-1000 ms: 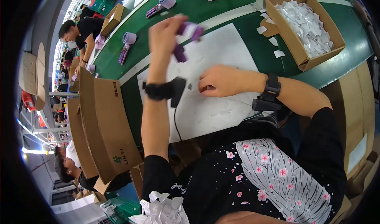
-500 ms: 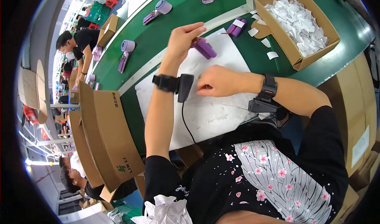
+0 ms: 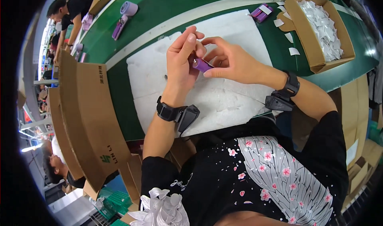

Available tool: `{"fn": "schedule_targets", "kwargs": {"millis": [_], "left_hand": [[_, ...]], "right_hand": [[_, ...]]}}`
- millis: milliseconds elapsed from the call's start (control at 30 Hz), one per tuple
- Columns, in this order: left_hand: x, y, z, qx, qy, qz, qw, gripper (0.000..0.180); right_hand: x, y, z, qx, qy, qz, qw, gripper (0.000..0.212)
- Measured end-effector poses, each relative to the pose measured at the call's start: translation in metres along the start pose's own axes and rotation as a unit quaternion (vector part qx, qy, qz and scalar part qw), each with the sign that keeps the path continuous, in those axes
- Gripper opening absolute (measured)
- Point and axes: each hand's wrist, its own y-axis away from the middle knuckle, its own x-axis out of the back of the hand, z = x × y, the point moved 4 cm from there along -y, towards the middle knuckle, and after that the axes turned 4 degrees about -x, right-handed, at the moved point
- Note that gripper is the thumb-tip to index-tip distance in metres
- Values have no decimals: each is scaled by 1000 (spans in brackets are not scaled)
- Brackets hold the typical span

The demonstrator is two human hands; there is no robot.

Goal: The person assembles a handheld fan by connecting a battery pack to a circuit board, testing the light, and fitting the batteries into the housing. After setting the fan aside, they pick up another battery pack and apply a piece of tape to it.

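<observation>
Hold the purple battery pack point(image 3: 203, 65) steady at upper centre of the frame, above the white pad point(image 3: 223, 110), left hand point(image 3: 181, 58) and right hand point(image 3: 231, 64) both clamped on it with light, even pressure.

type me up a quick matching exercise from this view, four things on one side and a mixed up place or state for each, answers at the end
Things:
1. white mat
2. carton at upper right
3. large lilac roll
4. right hand

Places and states:
A. thumb against a purple pack
B. spread flat over the green surface
C. filled with small white pieces
D. upper left, next to a slim purple item

Right pairs: 1-B, 2-C, 3-D, 4-A
</observation>
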Motion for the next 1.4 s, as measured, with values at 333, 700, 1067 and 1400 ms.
{"fn": "schedule_targets", "kwargs": {"millis": [333, 700, 1067, 1400], "left_hand": [[-34, 14, 7, -86, -230, 31, 969, 28], [-19, 15, -4, -13, -259, -43, 965, 35], [-22, 18, -5, -50, -255, -63, 964, 34], [-19, 15, -6, -84, -318, -59, 942, 32]], "right_hand": [[28, 15, -8, 76, 241, 147, 956, 41], [18, 14, -25, 194, 344, 157, 905, 23], [13, 16, -25, 187, 312, 151, 919, 22], [18, 10, -21, 213, 320, 160, 909, 20]]}}
